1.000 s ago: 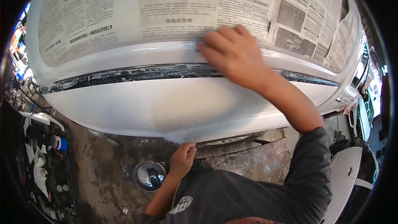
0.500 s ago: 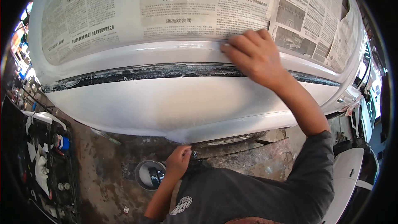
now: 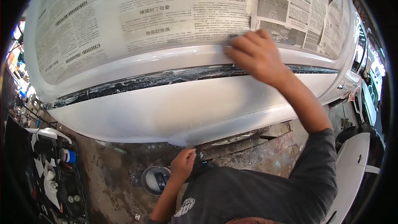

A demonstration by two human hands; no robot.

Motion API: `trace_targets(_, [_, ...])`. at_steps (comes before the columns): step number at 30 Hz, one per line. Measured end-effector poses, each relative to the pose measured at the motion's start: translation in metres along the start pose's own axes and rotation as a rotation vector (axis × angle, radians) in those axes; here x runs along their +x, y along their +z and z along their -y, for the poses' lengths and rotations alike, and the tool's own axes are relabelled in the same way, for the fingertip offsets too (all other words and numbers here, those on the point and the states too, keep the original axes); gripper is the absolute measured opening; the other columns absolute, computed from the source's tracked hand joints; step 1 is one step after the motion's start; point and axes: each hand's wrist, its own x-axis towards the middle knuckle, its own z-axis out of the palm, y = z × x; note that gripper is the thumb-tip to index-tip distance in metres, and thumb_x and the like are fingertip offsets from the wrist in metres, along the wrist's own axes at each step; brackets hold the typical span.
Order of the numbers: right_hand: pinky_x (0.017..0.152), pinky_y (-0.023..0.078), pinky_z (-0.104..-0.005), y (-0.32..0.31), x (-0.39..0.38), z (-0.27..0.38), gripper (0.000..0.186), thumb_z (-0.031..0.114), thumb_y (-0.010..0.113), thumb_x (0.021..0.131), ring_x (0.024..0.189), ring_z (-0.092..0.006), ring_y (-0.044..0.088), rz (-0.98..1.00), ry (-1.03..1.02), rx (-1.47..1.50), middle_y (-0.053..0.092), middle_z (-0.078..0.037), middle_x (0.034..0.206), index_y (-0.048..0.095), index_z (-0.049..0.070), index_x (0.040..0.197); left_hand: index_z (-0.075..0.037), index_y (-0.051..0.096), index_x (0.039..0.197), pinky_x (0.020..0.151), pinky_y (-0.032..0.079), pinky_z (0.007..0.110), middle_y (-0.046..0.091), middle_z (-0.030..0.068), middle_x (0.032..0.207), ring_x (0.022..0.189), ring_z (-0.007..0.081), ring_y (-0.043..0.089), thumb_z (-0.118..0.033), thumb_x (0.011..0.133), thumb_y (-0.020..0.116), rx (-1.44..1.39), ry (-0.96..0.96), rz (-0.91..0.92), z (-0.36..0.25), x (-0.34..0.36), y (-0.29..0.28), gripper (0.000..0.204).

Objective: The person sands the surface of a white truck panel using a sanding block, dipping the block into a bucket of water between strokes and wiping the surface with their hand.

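My right hand presses down with curled fingers on the glossy white strip of a vehicle panel. It sits just below a window masked with newspaper. Whatever lies under those fingers is hidden. A dark, scuffed groove runs along the panel beneath the strip. Below it, the white lower panel carries a dull, yellowish-grey patch. My left hand hangs low near the panel's bottom edge, its fingers curled in, and nothing shows in them.
On the floor below stands a grey bucket with a dark item and whitish content. At left, a black surface bears a blue can, crumpled white cloth and clutter. A white car panel stands at right.
The view has shifted and tilted slightly, so the newspaper and panel sit further left. My right hand stays on the strip, now a little further right along it. My left hand stays low.
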Motion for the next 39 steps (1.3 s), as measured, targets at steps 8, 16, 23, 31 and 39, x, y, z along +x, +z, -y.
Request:
trace_targets(8, [0.077, 0.044, -0.0343, 0.031, 0.062, 0.036, 0.011, 0.019, 0.073, 0.082, 0.096, -0.0163, 0.063, -0.030, -0.061, 0.074, 0.065, 0.000, 0.099, 0.074, 0.012, 0.089, -0.004, 0.072, 0.122, 0.082, 0.059, 0.034, 0.076, 0.0136, 0.112, 0.094, 0.0262, 0.076, -0.018, 0.102, 0.070, 0.006, 0.108, 0.082, -0.058, 0.030, 0.009, 0.024])
trace_targets(16, [0.075, 0.046, -0.0358, 0.016, 0.034, 0.015, 0.014, 0.017, 0.070, 0.081, 0.093, -0.0186, 0.061, -0.029, -0.023, 0.046, 0.061, -0.002, 0.094, 0.072, 0.009, 0.092, -0.004, 0.072, 0.121, 0.082, 0.059, 0.034, 0.076, 0.0141, 0.111, 0.094, 0.0266, 0.076, -0.018, 0.103, 0.069, 0.022, -0.018, -0.099, 0.007, -0.009, -0.022, 0.023])
trace_targets(23, [0.075, 0.046, -0.0348, 0.070, 0.142, 0.089, 0.009, 0.014, 0.069, 0.082, 0.092, -0.0190, 0.062, -0.121, -0.038, 0.136, 0.061, -0.002, 0.092, 0.072, 0.008, 0.088, -0.004, 0.072, 0.120, 0.080, 0.057, 0.034, 0.076, 0.0150, 0.109, 0.093, 0.0255, 0.075, -0.018, 0.104, 0.068, -0.023, 0.012, -0.107, -0.015, 0.011, -0.027, 0.022])
trace_targets(31, [0.077, 0.046, -0.0358, 0.052, 0.118, 0.079, 0.008, 0.018, 0.070, 0.081, 0.093, -0.0182, 0.060, -0.087, -0.008, 0.038, 0.060, -0.002, 0.094, 0.071, 0.010, 0.083, -0.007, 0.072, 0.121, 0.081, 0.058, 0.035, 0.076, 0.0144, 0.108, 0.094, 0.0285, 0.076, -0.019, 0.104, 0.068, 0.004, 0.012, -0.038, 0.005, -0.002, -0.043, 0.021])
trace_targets(39, [0.079, 0.045, -0.0362, 0.081, 0.182, 0.129, 0.008, 0.020, 0.069, 0.079, 0.096, -0.0194, 0.060, -0.084, 0.033, 0.053, 0.059, -0.002, 0.093, 0.067, 0.013, 0.075, -0.006, 0.072, 0.119, 0.081, 0.058, 0.036, 0.075, 0.0136, 0.108, 0.095, 0.0318, 0.075, -0.015, 0.103, 0.069, 0.029, 0.170, -0.066, -0.011, 0.020, -0.056, 0.019])
